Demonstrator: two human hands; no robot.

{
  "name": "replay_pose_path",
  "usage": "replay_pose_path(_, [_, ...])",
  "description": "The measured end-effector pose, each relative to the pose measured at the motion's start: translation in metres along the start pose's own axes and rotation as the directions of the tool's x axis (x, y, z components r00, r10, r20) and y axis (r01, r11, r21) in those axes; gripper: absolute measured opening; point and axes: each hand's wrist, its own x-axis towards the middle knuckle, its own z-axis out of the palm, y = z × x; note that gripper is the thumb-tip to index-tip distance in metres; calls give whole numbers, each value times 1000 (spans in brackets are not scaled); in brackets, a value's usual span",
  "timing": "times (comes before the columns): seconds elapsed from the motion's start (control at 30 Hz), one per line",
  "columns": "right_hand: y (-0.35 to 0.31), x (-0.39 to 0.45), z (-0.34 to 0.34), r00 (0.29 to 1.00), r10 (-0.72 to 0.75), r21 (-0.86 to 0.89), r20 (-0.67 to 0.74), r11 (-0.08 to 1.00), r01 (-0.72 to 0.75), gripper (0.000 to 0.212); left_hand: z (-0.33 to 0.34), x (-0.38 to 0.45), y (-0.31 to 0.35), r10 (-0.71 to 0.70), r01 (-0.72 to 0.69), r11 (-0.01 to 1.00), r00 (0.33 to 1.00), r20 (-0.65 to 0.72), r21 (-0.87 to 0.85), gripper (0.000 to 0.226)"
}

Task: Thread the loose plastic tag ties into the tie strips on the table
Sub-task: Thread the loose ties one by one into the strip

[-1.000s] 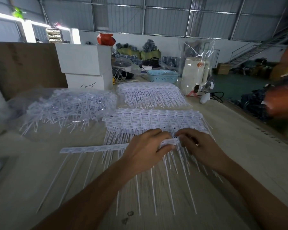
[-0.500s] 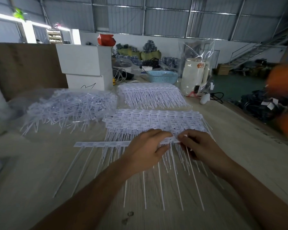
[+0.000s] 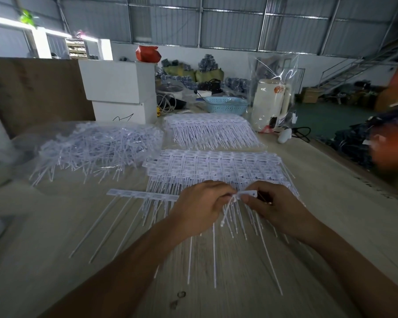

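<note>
Just before the stacked tie strips (image 3: 214, 166), both hands meet: left hand (image 3: 200, 207) pinches the tie strip (image 3: 143, 194), right hand (image 3: 276, 207) pinches a tag tie (image 3: 247, 194). Threading seems underway; next needs careful aiming.

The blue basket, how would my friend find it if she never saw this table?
Start at the white boxes stacked at the table's far end, then look right, past the cables. The blue basket sits there, just left of the cream jug wrapped in clear plastic. It is the only blue thing with little holes in its sides.
</note>
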Motion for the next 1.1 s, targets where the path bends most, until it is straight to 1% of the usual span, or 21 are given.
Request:
replay_pose_path(0.1, [2, -1, 0, 999, -31, -48, -6, 998, 31, 9, 1, 0, -1, -1, 2, 999, 1000, 16, -36, 23])
replay_pose_path(0.2, [3, -2, 0, 997, -75, -71, -20, 995, 73, 16, 2, 0, -2, -9, 10, 999, 1000, 20, -54, 22])
replay_pose_path(0.27, [3, -3, 0, 993, -113, -108, -28, 988, 110, 18, 3, 0, -3, -20, 22, 995, 1000, 20, -99, 22])
replay_pose_path(0.37, [5, -3, 2, 984, -176, -240, -42, 957, 161, 5, 6, 1, -6, -85, 92, 972, 996, 42, -215, 26])
replay_pose_path(0.43, [6, -2, 2, 985, -166, -275, -51, 950, 146, 5, 7, 2, -7, -108, 116, 961, 993, 43, -252, 21])
replay_pose_path(0.47, [5, -2, 2, 989, -137, -232, -59, 965, 120, 5, 7, 2, -7, -97, 101, 962, 995, 29, -254, 18])
replay_pose_path(0.5, [3, -2, 1, 993, -97, -152, -68, 985, 86, 4, 7, 2, -5, -72, 74, 968, 997, 14, -241, 18])
replay_pose_path(0.57, [2, -2, -1, 997, -20, -14, -70, 1000, 19, 5, 5, 1, -2, -20, 20, 984, 1000, 1, -175, 26])
replay_pose_path(0.67, [1, -1, -2, 997, 42, 38, -70, 998, -40, 9, 3, -2, 2, 36, -36, 997, 999, -3, -72, 30])
replay_pose_path(0.77, [1, 1, -1, 991, 85, 28, -103, 996, -82, 34, 1, -2, 4, 53, -52, 999, 998, -26, 16, 30])
replay_pose_path(0.83, [2, 1, -1, 988, 138, 144, -63, 981, -128, 50, 0, -2, 6, 64, -61, 997, 997, -52, 51, 29])
replay_pose_path(0.87, [2, 0, 0, 985, 171, 200, -31, 966, -162, 54, -1, -2, 7, 71, -67, 996, 995, -66, 67, 29])
replay_pose_path(0.9, [1, 0, 0, 981, 196, 234, -6, 954, -189, 54, -2, -3, 8, 77, -70, 994, 994, -81, 82, 29])
replay_pose_path(0.93, [-1, -1, -1, 980, 201, 250, 7, 948, -196, 48, -2, -3, 8, 77, -68, 993, 992, -95, 92, 30])
replay_pose_path(1.0, [-3, -1, -2, 991, 136, 261, 10, 956, -134, 28, -3, -2, 7, 80, -68, 991, 992, -99, 118, 31])
replay_pose_path(1.03, [-3, -1, -2, 994, 107, 247, 9, 963, -106, 20, -4, -2, 7, 88, -76, 987, 992, -85, 143, 33])
replay_pose_path(1.1, [-4, -1, -2, 994, 108, 162, 6, 981, -108, 14, -3, -3, 6, 119, -103, 972, 991, -65, 209, 38])
